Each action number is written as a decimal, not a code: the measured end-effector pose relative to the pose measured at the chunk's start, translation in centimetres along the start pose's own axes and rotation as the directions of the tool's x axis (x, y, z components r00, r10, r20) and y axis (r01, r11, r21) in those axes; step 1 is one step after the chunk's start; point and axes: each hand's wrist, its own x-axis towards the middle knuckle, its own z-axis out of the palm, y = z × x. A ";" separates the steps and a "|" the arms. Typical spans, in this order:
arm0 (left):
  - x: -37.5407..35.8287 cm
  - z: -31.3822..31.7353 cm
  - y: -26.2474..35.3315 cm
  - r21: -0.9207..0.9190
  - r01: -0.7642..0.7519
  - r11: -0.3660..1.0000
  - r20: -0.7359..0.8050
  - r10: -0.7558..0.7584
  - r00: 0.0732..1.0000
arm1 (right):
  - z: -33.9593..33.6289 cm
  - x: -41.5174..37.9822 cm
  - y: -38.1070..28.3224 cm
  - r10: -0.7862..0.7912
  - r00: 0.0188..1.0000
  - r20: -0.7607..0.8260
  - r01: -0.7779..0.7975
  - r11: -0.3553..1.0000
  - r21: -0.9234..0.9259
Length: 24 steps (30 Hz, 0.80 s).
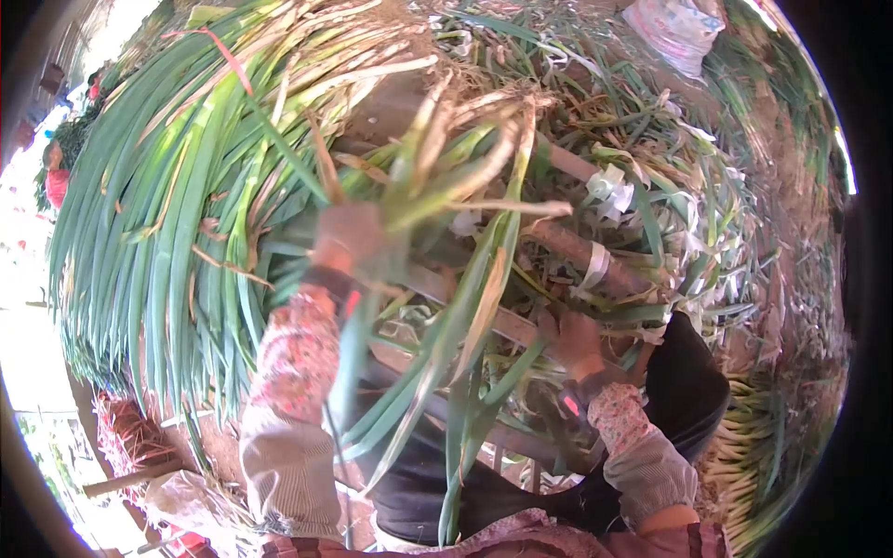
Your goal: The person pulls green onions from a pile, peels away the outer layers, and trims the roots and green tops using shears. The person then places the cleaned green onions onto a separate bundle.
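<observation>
Long green onion stalks [474, 307] with brown, dry root ends hang over the middle, leaves trailing down toward the lap. Against their upper part is my left hand [349, 232], smeared by motion, so its fingers cannot be made out. My right hand [572, 342] is lower and to the right, beside the leaves and over a bar of the wooden frame [512, 325]; its fingers are bent and partly hidden. A large pile of green onions [177, 223] fans out left of my left hand.
Loose peelings and leaves [651, 186] cover the ground at right. A white sack [677, 33] stands at the top right. More onions [749, 456] lie in a row at the lower right. At the lower left are a red bundle [130, 432] and plastic wrapping [191, 502].
</observation>
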 end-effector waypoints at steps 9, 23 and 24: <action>-4.9 4.2 1.8 -0.539 -0.377 0.753 -0.199 0.321 0.926 | 3.4 1.2 2.8 -0.015 0.999 0.039 0.023 0.975 -0.219; 4.0 2.0 -3.0 -0.208 0.133 0.969 -0.010 -0.139 0.990 | 2.4 0.9 2.4 0.046 0.986 0.158 -0.021 0.988 -0.156; 2.8 1.5 -1.6 -0.220 0.120 0.968 0.078 -0.105 0.991 | 2.1 1.0 2.1 0.087 0.976 0.201 -0.053 0.984 -0.169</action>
